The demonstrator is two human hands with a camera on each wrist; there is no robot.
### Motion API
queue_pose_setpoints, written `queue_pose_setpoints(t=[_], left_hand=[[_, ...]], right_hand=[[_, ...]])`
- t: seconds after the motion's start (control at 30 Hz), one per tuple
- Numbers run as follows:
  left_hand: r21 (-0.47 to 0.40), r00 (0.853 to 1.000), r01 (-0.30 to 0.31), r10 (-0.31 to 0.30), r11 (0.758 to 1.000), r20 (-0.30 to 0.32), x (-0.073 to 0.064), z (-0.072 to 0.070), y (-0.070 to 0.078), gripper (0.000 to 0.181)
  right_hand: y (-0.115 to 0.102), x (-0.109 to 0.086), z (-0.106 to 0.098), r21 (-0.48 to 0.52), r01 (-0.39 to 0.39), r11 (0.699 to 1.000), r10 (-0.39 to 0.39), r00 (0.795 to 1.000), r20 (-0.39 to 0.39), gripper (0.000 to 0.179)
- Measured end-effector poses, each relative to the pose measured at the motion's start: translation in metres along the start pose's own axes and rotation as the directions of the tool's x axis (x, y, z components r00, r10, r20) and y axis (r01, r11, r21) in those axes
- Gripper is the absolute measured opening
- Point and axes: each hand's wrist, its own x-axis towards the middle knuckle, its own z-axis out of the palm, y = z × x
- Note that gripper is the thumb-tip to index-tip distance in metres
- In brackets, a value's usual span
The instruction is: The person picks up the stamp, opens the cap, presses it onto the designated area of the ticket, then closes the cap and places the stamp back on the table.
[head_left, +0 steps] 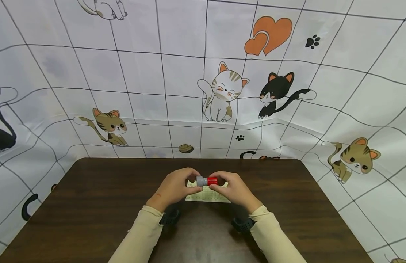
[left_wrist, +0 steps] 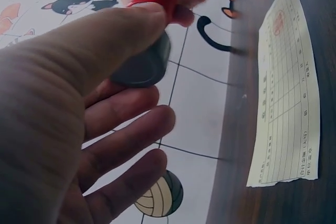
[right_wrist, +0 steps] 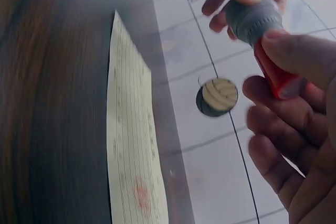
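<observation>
Both hands hold a small stamp point(head_left: 203, 181) a little above the table, its grey part to the left and its red part to the right. My left hand point(head_left: 175, 187) pinches the grey end between thumb and finger, with the other fingers spread loosely in the left wrist view. On the red end point(right_wrist: 273, 72), my right hand point(head_left: 236, 188) has its thumb and fingers. Under the hands lies a yellowish printed paper slip point(head_left: 206, 197) with ruled lines; a faint red mark point(right_wrist: 142, 195) shows on it.
The dark wooden table point(head_left: 107, 212) has rounded far corners. Behind and beside it hangs a white sheet point(head_left: 183, 73) with a black grid and printed cats, hearts and paw prints. Dark wrist bands point(head_left: 243, 223) sit by the cream sleeves.
</observation>
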Motion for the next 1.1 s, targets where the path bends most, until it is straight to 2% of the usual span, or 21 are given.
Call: queue_pose_setpoints(t=[0.1, 0.37, 0.5, 0.67, 0.8, 1.03, 1.1], left_hand=[[-0.004, 1.0, -0.014, 0.014, 1.0, -0.001, -0.0013, -0.0026, 0.0008, 0.036], [-0.043, 0.993, -0.066, 0.07, 0.997, 0.09, -0.005, -0.0065, -0.0055, 0.044], [-0.051, 0.995, -0.073, 0.076, 0.996, 0.068, -0.0032, -0.0053, -0.0047, 0.044], [-0.051, 0.999, -0.035, 0.037, 0.998, 0.033, -0.0021, -0.0032, -0.0015, 0.04], [-0.07, 0.999, -0.018, 0.02, 0.997, 0.037, -0.0022, -0.0023, -0.0001, 0.036], [-0.054, 0.989, -0.055, 0.062, 0.997, 0.135, -0.0024, -0.0029, -0.0016, 0.046], [-0.056, 0.988, -0.054, 0.061, 0.997, 0.141, -0.002, -0.0025, -0.0022, 0.046]], right_hand=[[-0.0043, 0.0006, 0.0006, 0.032, -0.004, 0.999, 0.004, 1.0, -0.019, 0.023], [-0.0088, 0.0005, -0.0004, 0.031, 0.034, 0.999, -0.035, 0.999, 0.015, 0.028], [-0.0065, -0.0001, -0.0004, 0.034, 0.042, 0.999, -0.042, 0.999, 0.001, 0.028], [-0.0059, -0.0002, 0.0009, 0.048, 0.029, 0.998, -0.029, 0.999, -0.015, 0.025], [-0.0064, -0.0001, 0.0013, 0.048, 0.005, 0.999, -0.005, 1.0, -0.009, 0.023], [-0.003, 0.0003, -0.0026, 0.074, 0.006, 0.997, -0.01, 0.999, 0.054, 0.025], [-0.0015, 0.0003, -0.0032, 0.086, 0.011, 0.996, -0.016, 0.998, 0.058, 0.027]])
